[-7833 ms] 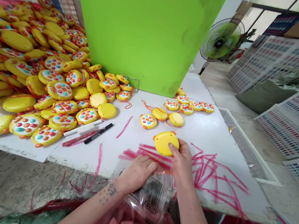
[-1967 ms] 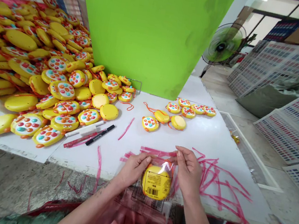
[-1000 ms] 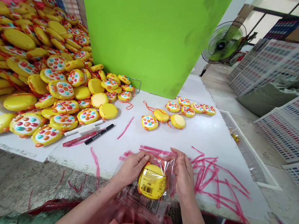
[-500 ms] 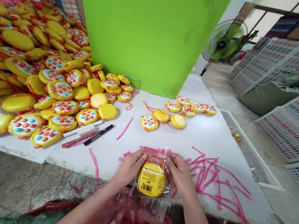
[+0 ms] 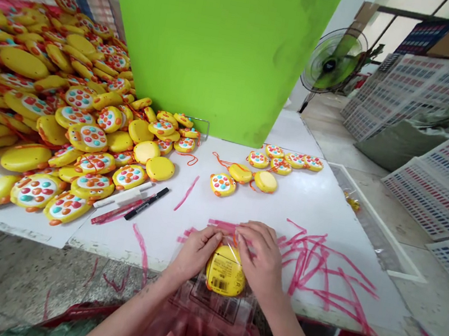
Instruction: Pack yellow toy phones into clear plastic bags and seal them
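Between my hands at the table's front edge is a yellow toy (image 5: 226,270) inside a clear plastic bag (image 5: 208,297) printed with dark text and a barcode. My left hand (image 5: 197,252) pinches the bag's upper left edge between thumb and fingers. On the other side, my right hand (image 5: 261,253) is closed on the bag's top edge, close to an orange cord. Its fingertips partly cover the top of the bag. More clear bags lie beneath, over my lap. Pink strips (image 5: 221,225) lie on the table just behind my hands.
A large heap of yellow toys with coloured dots (image 5: 76,133) fills the left. A black marker (image 5: 146,203) lies before it. Several toys (image 5: 265,181) sit mid-table. Pink strips (image 5: 316,262) are scattered right. A green panel (image 5: 218,48) stands behind; a fan (image 5: 329,65) is beyond.
My right hand has moved left along the bag's top edge, closer to my left hand. The left hand keeps its grip, and the bagged toy stays nearly in place.
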Demonstrator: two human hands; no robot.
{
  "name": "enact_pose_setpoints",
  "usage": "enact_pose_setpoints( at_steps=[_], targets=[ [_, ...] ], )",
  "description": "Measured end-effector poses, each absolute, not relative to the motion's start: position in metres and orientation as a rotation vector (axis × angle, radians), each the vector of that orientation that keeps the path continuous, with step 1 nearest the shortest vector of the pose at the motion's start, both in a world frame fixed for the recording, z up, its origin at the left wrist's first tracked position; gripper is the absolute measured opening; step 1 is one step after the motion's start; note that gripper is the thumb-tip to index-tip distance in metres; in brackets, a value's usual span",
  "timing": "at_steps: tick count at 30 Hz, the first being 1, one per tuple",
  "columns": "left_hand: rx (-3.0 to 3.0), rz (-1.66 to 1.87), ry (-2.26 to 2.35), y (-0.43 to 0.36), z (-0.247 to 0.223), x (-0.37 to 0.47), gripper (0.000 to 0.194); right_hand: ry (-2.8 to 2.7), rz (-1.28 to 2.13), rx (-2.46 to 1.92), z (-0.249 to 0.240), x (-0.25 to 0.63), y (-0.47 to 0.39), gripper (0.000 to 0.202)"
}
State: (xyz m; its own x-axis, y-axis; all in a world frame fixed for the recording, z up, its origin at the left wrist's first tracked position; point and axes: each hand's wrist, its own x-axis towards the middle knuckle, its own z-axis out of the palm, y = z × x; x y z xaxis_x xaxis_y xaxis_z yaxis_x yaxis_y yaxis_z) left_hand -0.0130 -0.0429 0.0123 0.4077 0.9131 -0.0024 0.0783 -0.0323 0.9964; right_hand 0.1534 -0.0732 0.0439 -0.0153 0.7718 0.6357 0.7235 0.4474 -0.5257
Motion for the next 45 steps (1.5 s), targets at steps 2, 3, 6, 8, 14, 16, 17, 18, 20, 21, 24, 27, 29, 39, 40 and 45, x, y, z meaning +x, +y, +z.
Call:
enact_pose_setpoints(
  at_steps=[2,3,6,8,14,16,17,18,20,21,24,27,29,39,40,45],
  targets=[
    [1.47,0.891,0.921,-0.043,0.014,-0.013,0.03,-1.825,-0.032,-1.269,0.048,0.146,-0.07,0.025],
    [1.479,0.903,0.908,-0.043,0.015,-0.013,0.03,-1.852,-0.074,-1.273,0.049,0.143,-0.068,0.025],
    [1.502,0.896,0.887,-0.043,0.016,-0.014,0.031,-1.982,-0.107,-1.283,0.052,0.136,-0.064,0.025],
    [1.517,0.889,0.898,-0.043,0.017,-0.014,0.031,-2.074,-0.078,-1.283,0.052,0.133,-0.062,0.026],
    [1.627,0.877,0.965,-0.043,0.012,-0.012,0.028,-2.144,-0.096,-1.319,0.052,0.128,-0.057,0.028],
    [1.662,0.872,0.984,-0.043,0.01,-0.012,0.027,-2.181,-0.093,-1.313,0.052,0.127,-0.057,0.029],
    [1.676,0.87,0.99,-0.043,0.009,-0.012,0.027,-2.2,-0.095,-1.311,0.052,0.126,-0.057,0.029],
    [1.692,0.869,0.994,-0.043,0.009,-0.012,0.026,-2.22,-0.099,-1.31,0.053,0.126,-0.056,0.029],
    [1.727,0.854,1.001,-0.043,0.008,-0.012,0.025,-2.25,-0.114,-1.326,0.054,0.126,-0.055,0.029],
    [1.743,0.84,1.003,-0.043,0.009,-0.013,0.024,-2.262,-0.116,-1.34,0.054,0.126,-0.054,0.028],
    [1.771,0.803,1.001,-0.043,0.011,-0.012,0.025,-2.266,-0.09,-1.372,0.055,0.126,-0.051,0.021],
    [1.772,0.796,0.969,-0.043,0.014,-0.012,0.027,-2.208,-0.062,-1.391,0.052,0.127,-0.048,0.018],
    [1.764,0.793,0.958,-0.043,0.015,-0.012,0.029,-2.146,-0.024,-1.406,0.049,0.13,-0.046,0.02],
    [1.697,0.791,0.997,-0.045,0.013,-0.012,0.033,-1.847,-0.195,-1.676,0.024,0.23,-0.031,0.015],
    [1.691,0.791,1.001,-0.045,0.013,-0.012,0.033,-1.843,-0.235,-1.715,0.021,0.242,-0.033,0.015],
    [1.686,0.791,1.021,-0.045,0.012,-0.011,0.033,-1.872,-0.338,-1.854,0.005,0.28,-0.047,0.015]
  ],
)
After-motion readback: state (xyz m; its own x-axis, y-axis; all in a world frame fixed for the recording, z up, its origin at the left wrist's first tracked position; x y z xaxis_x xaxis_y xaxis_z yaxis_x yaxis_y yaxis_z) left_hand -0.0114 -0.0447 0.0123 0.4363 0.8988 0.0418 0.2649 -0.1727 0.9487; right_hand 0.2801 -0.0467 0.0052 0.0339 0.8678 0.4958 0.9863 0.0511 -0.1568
